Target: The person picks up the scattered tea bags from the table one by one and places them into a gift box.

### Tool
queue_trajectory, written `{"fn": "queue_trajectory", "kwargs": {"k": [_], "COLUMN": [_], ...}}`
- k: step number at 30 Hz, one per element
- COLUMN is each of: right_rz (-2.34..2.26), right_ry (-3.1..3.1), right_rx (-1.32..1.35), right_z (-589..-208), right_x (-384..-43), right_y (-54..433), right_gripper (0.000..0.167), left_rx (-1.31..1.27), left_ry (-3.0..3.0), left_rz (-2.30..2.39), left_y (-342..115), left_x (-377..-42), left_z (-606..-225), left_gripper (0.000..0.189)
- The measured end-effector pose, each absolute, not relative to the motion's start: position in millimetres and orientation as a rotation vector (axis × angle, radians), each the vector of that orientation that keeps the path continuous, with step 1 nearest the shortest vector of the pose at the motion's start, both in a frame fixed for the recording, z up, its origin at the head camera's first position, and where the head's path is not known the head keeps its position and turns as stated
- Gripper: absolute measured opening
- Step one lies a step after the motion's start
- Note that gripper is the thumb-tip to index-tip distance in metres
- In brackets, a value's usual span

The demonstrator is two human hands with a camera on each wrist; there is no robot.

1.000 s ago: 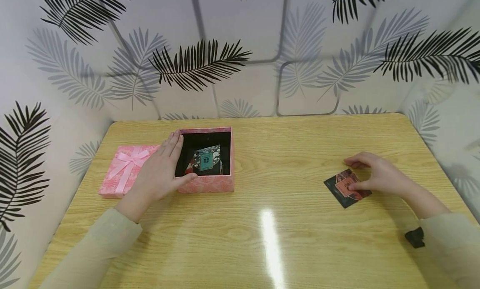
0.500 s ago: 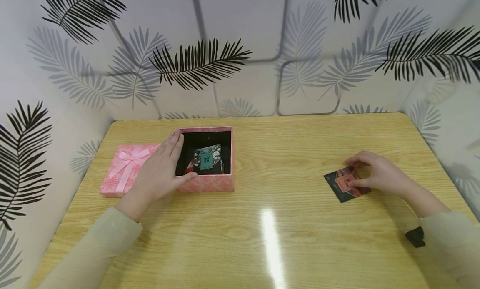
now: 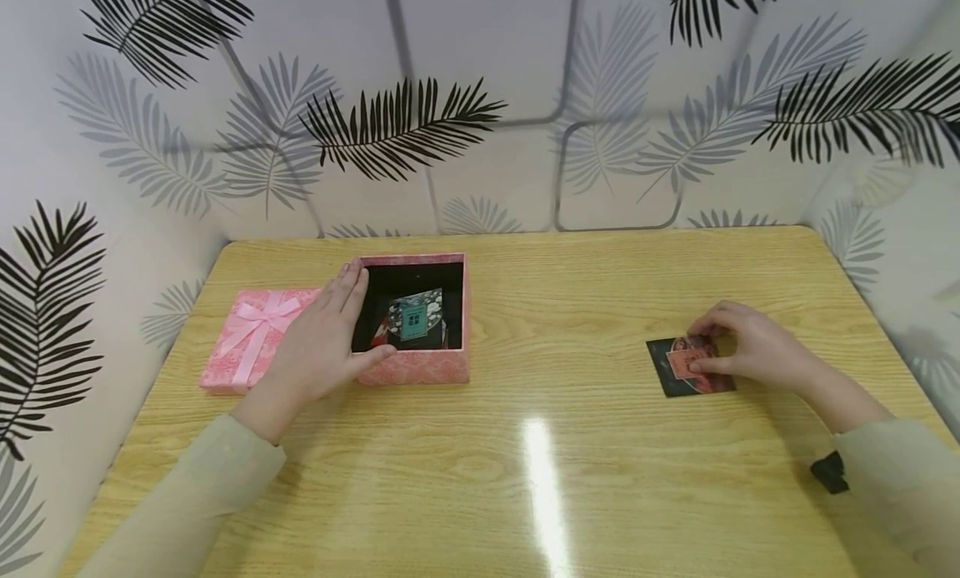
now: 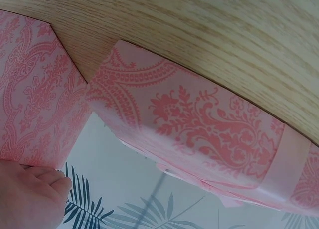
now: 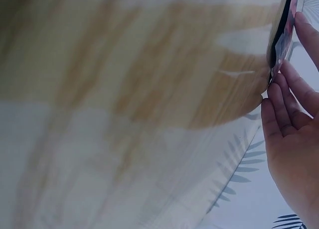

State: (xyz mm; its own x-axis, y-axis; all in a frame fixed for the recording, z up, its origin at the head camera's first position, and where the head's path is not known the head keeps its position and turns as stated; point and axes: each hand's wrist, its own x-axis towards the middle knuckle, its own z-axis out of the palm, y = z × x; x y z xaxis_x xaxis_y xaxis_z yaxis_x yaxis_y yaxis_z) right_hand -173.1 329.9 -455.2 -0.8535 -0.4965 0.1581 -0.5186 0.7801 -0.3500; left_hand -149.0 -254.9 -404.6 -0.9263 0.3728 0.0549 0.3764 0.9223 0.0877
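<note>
In the head view, my left hand (image 3: 315, 336) lies with straight fingers on the left rim of an open pink box (image 3: 412, 368). The left wrist view shows the fingers at the edge of the patterned box wall (image 4: 40, 99). Inside, on the black lining, lies a dark flat packet with a teal label (image 3: 414, 318); something red shows beneath it. Far to the right, my right hand (image 3: 757, 345) pinches a flat square black packet with an orange-red label (image 3: 678, 370) between thumb and fingers. The right wrist view shows this packet (image 5: 284, 37) edge-on at the fingertips.
The pink lid with a ribbon bow (image 3: 258, 332) lies left of the box, partly behind the left hand. A small black object (image 3: 829, 473) sits beside the right sleeve. The wooden table (image 3: 570, 311) meets a leaf-patterned backdrop (image 3: 495, 178) at its back edge.
The packet in my right hand has turned so its edges stand squarer to the table, and has shifted slightly left. My left hand, the box and the lid stay as they were.
</note>
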Motion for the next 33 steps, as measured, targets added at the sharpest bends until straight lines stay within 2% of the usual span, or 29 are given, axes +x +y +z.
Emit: {"fn": "queue_trajectory", "kwargs": {"k": [18,25,33], "right_rz": [0.733,0.835,0.930], "right_ry": [-2.982,-3.034,-2.974], "right_rx": [0.735,0.621,0.608], "right_z": [-450,-444,-433], "right_x": [-177,-179,-182], "right_y": [325,322,318], "right_gripper": [0.039,0.026,0.010], "left_rx": [-0.598,-0.593,-0.582], "left_ry": [-3.029,-3.035,-3.051], "left_rz": [-0.165,-0.164,-0.160], "left_y": [-256,-256,-254], "left_x": [-150,-150,-149], "left_z": [-405,-404,-404], "left_gripper": [0.112,0.112,0.111]}}
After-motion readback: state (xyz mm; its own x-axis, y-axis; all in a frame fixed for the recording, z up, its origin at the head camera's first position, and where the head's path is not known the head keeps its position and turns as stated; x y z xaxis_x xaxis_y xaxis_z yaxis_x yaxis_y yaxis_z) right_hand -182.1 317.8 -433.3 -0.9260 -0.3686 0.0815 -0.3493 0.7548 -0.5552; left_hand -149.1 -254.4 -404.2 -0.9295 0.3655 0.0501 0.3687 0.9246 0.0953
